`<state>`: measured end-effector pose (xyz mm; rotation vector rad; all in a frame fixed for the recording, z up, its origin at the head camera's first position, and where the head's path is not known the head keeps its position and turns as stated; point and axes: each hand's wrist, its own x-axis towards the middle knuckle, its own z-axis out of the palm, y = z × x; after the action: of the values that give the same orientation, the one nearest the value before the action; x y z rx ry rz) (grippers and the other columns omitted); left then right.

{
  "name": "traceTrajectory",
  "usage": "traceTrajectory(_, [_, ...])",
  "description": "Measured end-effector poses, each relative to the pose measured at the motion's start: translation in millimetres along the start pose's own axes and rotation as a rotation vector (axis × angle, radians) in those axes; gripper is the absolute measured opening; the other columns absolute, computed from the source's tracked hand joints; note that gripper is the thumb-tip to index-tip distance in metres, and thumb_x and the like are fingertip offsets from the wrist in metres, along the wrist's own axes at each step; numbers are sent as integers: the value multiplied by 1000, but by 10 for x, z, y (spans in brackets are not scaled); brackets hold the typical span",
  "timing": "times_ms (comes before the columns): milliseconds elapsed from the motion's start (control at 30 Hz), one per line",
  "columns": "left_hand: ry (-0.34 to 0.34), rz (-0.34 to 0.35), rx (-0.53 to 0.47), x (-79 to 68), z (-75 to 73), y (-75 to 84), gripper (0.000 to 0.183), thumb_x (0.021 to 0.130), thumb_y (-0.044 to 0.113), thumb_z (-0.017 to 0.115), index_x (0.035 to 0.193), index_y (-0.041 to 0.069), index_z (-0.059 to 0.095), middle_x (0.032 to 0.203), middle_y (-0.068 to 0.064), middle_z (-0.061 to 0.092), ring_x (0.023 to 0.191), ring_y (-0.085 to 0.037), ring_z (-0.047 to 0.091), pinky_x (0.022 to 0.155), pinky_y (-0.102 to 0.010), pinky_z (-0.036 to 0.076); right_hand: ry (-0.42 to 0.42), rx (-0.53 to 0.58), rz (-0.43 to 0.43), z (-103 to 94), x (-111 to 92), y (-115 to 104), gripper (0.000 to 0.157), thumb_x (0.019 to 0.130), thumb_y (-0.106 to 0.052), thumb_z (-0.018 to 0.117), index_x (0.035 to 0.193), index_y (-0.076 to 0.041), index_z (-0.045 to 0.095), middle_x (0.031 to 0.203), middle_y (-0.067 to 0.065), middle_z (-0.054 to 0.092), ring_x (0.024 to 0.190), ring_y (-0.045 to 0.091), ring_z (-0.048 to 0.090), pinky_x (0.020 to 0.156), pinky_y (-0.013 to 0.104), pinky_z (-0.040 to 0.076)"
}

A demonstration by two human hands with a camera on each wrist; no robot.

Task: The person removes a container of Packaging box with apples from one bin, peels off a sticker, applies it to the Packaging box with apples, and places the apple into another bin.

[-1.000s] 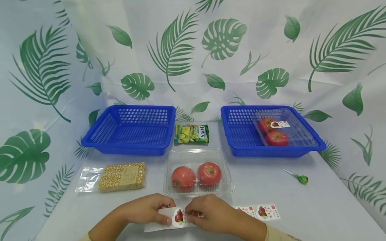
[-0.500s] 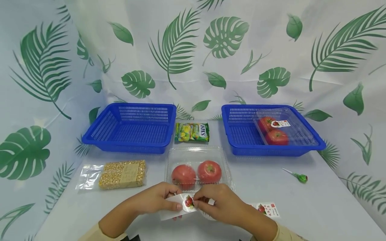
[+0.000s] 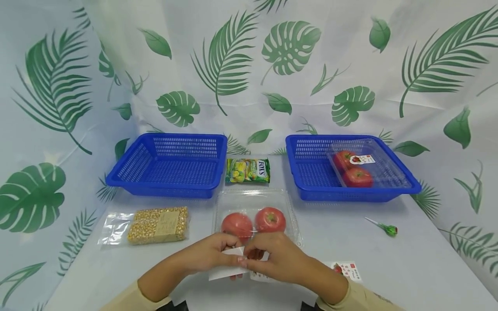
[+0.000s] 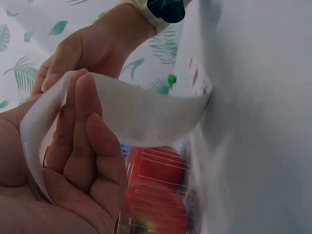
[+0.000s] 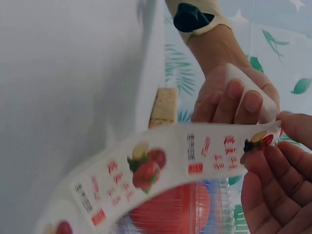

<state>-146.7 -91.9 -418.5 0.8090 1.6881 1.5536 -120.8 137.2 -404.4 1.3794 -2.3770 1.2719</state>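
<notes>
- White tabletop [image 3: 241, 298] beneath left hand [image 3: 208, 255] and right hand [image 3: 278, 257].
- Pinched between both: white paper strip of red-fruit stickers [image 5: 212, 151].
- Likely peeling: bend strip sharply, lift slowly.
- Just beyond: clear plastic box [image 3: 254, 198] enclosing round red tomatoes [image 3: 270, 219].

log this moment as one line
left grip: holds sticker strip | right grip: pinches strip | front fruit box: on table
</notes>
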Motion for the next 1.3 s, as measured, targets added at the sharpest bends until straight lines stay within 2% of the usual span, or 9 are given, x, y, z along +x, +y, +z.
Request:
traceTrajectory(200, [-19,-2,-42,14,10,30,21,97,12,59,105,-7,60,91,-10,67,70,-16,65,58,-22,51,15,12,13,3,-5,26,9,88,-20,74,94,-17,68,81,-12,63,73,-2,58,63,16,53])
traceTrajectory(400, [-10,-12,-5,8,1,43,21,97,11,59,104,-8,59,89,-5,66,68,-14,64,55,-19,49,-27,9,68,-18,-14,34,10,89,-18,74,97,-17,68,83,-13,63,75,-2,58,64,16,53])
traceTrajectory(667, [-17,-8,0,2,-8,34,17,96,9,59,101,-8,58,88,-4,65,68,-13,63,56,-19,49,-94,-26,-67,-63,-13,81,12,90,-12,70,101,-16,71,91,-12,66,78,-4,56,63,15,52])
traceTrajectory(767, [-17,-9,7,-3,-14,30,16,96,9,59,101,-6,59,88,-4,65,68,-13,63,56,-19,49,-117,-49,-90,-86,-14,101,10,92,-14,69,101,-17,71,91,-13,65,77,-3,54,64,13,50])
traceTrajectory(833, [-8,-14,28,-3,-17,30,15,96,10,60,100,-4,60,87,-4,65,68,-12,63,56,-19,49,-135,-55,-97,-101,-16,115,8,93,-17,68,100,-18,71,91,-13,65,78,-3,55,66,13,50])
traceTrajectory(967, [40,-16,160,10,-19,22,11,95,12,62,96,2,62,84,0,62,72,-6,56,62,-18,44,-166,-62,-111,-126,-20,144,6,95,-21,66,99,-18,70,92,-14,65,80,-5,55,70,11,49])
traceTrajectory(1067, [69,-13,249,21,-19,11,8,94,14,63,94,6,64,82,2,58,74,-4,50,64,-19,40,-171,-85,-130,-135,-24,170,7,94,-15,66,99,-16,70,93,-11,66,82,-5,55,73,10,49])
traceTrajectory(1233, [62,1,262,29,-19,-1,8,94,13,64,93,5,65,82,2,60,74,-4,51,64,-19,41,-182,-127,-149,-135,-27,198,26,85,5,65,102,-14,70,98,-8,68,88,-1,59,80,11,48])
traceTrajectory(1300, [62,4,260,29,-18,1,7,94,13,63,93,6,65,82,2,61,74,-5,52,64,-19,42,-187,-131,-149,-132,-27,201,30,82,7,66,103,-14,70,98,-8,68,89,0,60,82,12,48])
